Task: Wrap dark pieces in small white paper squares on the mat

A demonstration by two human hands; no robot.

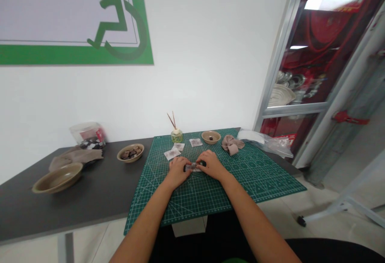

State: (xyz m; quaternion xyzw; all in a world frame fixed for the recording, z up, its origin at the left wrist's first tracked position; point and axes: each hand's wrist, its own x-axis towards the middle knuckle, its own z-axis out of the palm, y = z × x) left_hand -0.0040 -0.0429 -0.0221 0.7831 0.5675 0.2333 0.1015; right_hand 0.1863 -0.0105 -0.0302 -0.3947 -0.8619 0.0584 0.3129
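Over the middle of the green cutting mat [240, 172], my left hand [178, 170] and my right hand [213, 164] face each other. Fingertips of both pinch a small greyish-white wrapper-like piece [193, 166] between them, one end each. Whether anything lies inside it cannot be made out. Just beyond my left hand lie printed white paper squares [172, 153], two of them close together. Another printed square [195, 142] is farther back. A small tan bowl [211, 137] behind my right hand contains one dark piece.
A reed diffuser bottle [177, 136] stands at the mat's back edge. Right of the small bowl are a crumpled brown cloth [232, 144] and a clear plastic bag [270, 142]. Leftward sit a bowl of brown pieces [130, 153], a larger bowl [58, 178], another cloth [75, 156] and a plastic tub [87, 132].
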